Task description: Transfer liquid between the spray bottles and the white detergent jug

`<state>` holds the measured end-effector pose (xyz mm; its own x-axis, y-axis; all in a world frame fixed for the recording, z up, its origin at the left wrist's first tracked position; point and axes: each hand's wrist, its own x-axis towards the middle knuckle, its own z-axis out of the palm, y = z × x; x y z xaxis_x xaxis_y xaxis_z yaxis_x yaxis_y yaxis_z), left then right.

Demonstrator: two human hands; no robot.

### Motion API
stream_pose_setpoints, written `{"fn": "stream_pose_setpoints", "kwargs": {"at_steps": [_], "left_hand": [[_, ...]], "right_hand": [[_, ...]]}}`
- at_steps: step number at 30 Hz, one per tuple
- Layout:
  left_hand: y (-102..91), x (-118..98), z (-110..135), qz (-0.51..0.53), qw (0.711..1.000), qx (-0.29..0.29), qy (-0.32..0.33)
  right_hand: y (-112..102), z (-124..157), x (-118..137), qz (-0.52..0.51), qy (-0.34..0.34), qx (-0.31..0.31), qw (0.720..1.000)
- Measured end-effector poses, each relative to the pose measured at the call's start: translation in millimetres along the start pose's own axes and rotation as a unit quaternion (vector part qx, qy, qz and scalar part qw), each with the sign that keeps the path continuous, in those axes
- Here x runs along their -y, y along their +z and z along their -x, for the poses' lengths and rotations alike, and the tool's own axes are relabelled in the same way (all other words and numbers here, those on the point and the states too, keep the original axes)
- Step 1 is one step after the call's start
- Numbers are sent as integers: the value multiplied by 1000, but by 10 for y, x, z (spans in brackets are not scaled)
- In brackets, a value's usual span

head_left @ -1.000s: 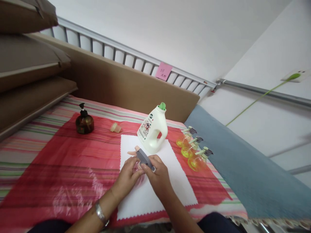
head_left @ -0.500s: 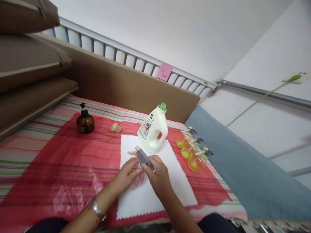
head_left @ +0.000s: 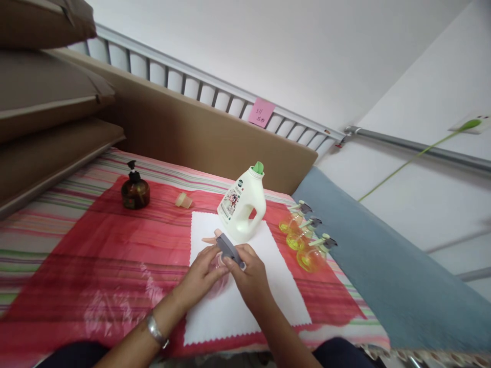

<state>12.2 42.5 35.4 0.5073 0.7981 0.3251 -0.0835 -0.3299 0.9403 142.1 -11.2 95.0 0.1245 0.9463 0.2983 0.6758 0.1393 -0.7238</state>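
Both hands are at a small spray bottle with a clear pinkish body (head_left: 219, 289) and a grey and peach trigger head (head_left: 227, 248). My left hand (head_left: 200, 275) is closed around the bottle just below the head, covering part of the body. Fingers of my right hand (head_left: 250, 272) grip the grey head from the right, with the thumb on its near side. The bottle is over a white sheet with a scalloped edge (head_left: 245, 322). Just beyond it stands a white jug with a handle (head_left: 241, 207), a green piece in its mouth.
Three spray bottles with yellow liquid (head_left: 307, 259) stand in a row at the right. A brown pump bottle (head_left: 135, 195) and a pale yellowish cap (head_left: 183, 200) are at the back left. Stacked brown boxes (head_left: 49, 92) rise at the left, a brown board (head_left: 184, 128) behind.
The view has shifted very slightly. Both hands stay on the spray bottle, with only a small shift of the left thumb and fingers.
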Motion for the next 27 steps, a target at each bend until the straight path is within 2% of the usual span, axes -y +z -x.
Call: {"fn": "stream_pose_setpoints", "kwargs": {"at_steps": [4, 10, 12, 17, 23, 25, 27], "left_hand": [[48, 13, -6, -10, 999, -48, -11], [-40, -54, -42, 46, 998, 52, -3], [-29, -70, -37, 47, 998, 41, -9], [40, -10, -25, 23, 998, -45, -29], [-34, 0, -23, -1, 1000, 20, 0], [-19, -6, -8, -10, 1000, 21, 7], [26, -3, 9, -20, 1000, -3, -2]], "right_hand": [[10, -1, 4, 6, -7, 2, 1000], [7, -4, -14, -1, -9, 1, 1000], [10, 0, -18, -3, -6, 2, 1000], [14, 6, -15, 4, -13, 3, 1000], [-3, -1, -19, -1, -28, 0, 1000], [2, 1, -22, -1, -27, 0, 1000], [11, 6, -24, -1, -17, -2, 1000]]}}
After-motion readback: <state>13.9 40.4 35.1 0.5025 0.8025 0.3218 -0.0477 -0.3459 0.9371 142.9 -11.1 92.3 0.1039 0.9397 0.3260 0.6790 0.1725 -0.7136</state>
